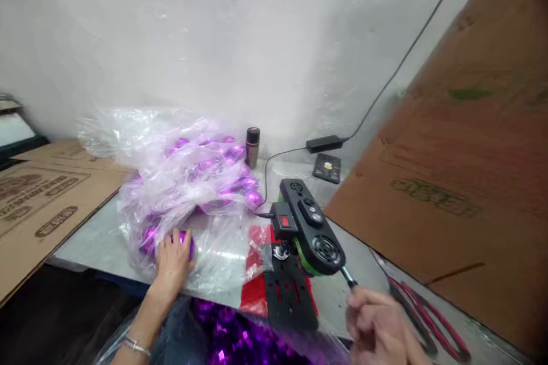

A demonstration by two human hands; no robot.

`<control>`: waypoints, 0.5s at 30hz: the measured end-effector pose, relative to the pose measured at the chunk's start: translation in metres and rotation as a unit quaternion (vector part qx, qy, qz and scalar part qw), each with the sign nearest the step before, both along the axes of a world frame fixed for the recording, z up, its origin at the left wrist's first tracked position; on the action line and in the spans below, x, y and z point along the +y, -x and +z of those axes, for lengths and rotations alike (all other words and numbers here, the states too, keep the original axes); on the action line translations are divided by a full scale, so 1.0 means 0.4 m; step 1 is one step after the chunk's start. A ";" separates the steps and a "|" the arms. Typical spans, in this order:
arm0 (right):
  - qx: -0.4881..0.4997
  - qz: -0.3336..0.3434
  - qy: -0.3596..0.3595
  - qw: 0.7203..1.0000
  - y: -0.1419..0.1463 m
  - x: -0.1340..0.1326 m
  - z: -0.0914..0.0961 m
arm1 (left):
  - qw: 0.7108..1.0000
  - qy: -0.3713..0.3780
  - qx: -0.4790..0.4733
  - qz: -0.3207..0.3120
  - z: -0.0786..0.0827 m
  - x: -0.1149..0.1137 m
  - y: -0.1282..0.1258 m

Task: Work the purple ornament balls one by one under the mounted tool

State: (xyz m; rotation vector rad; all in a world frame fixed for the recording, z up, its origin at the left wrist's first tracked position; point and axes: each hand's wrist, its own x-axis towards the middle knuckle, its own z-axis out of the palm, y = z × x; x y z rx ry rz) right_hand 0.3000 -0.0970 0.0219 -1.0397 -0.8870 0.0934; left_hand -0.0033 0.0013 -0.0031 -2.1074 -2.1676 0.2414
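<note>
My left hand [172,259] is closed over a shiny purple piece [186,241] at the mouth of a clear plastic bag [171,182]. More rounded, metallic purple pieces [235,151] show through the bag; their exact kind I cannot tell. My right hand [377,325] has its fingers wrapped round the dark end of a thin metal rod [349,275]. That rod meets the lower right end of a black and green powered device [310,222] with a red switch [284,220]. The device stands by a slotted black plate [291,291], over a red wrapper [257,274].
Below the table edge lies a mass of glittering purple pieces [244,336] in plastic. Cardboard [449,154] leans at right; more cardboard [55,194] lies left. A spray can [252,148], power adapter [324,144], dark pocket scale-like slab [327,167] and red-handled cutters [440,319] are around.
</note>
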 end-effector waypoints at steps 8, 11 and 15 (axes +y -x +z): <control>0.000 0.022 -0.014 1.000 0.006 -0.002 0.042 | 0.852 -0.095 -0.510 0.066 -0.027 0.019 0.048; 0.031 0.024 -0.006 0.999 0.011 0.005 0.071 | 0.638 -0.080 -0.755 0.131 -0.038 -0.017 -0.021; 0.039 0.031 -0.001 0.999 0.013 0.015 0.111 | 0.413 0.040 -0.890 0.191 -0.083 -0.081 -0.169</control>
